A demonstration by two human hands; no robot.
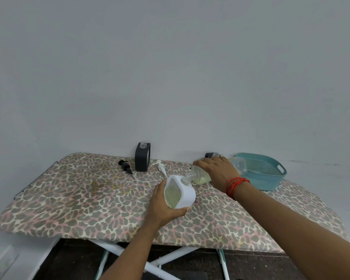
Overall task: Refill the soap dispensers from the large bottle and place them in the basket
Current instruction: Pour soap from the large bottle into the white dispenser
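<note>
My left hand [163, 207] grips a white soap dispenser [180, 194] with a clear window showing yellow-green liquid; it leans a little on the board. My right hand [216, 171] holds the large clear bottle [198, 174] tipped on its side, its neck at the dispenser's open mouth. A black dispenser [142, 157] stands uncapped at the back by the wall. Another dark dispenser [210, 155] shows only partly behind my right hand. A black pump [126, 166] and a white pump [161, 167] lie loose on the board. The teal basket [271, 178] sits at the right.
Everything rests on an ironing board with a leopard-print cover [89, 199], set against a plain grey wall. Its white crossed legs [150, 265] and dark floor show below the near edge.
</note>
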